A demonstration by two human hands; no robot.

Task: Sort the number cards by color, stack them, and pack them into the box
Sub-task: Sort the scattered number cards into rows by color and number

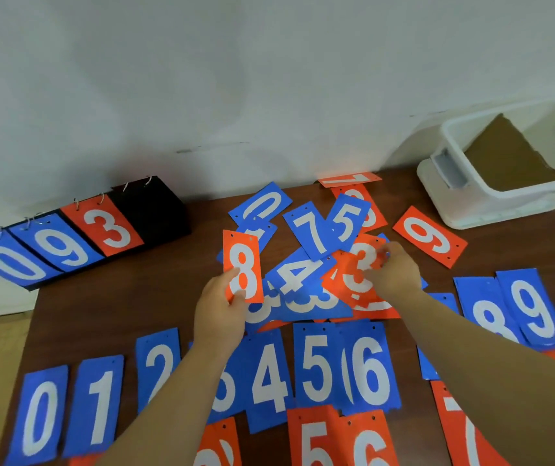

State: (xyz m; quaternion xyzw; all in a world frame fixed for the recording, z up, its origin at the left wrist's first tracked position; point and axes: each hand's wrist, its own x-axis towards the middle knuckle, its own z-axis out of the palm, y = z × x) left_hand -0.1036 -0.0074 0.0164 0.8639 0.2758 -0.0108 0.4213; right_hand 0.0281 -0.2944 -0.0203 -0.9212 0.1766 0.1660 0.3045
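While left hand (219, 317) holds orange 8 (243, 264), cardboard (508, 156) in white box (471, 203).

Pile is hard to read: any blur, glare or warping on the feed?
Head view: motion blur smears the right hand and the red 3 card it holds; the red 8 card in the left hand reads sharp; light even, no glare; wide-angle warp tilts the box.

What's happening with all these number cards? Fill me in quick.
A person is sorting number cards on the table. The left hand holds up an orange 8 card; the right hand pinches an orange 3 card in the mixed middle pile. Blue cards lie in a near row, from the blue 0 card, orange ones below. No cards show in the white box at far right.
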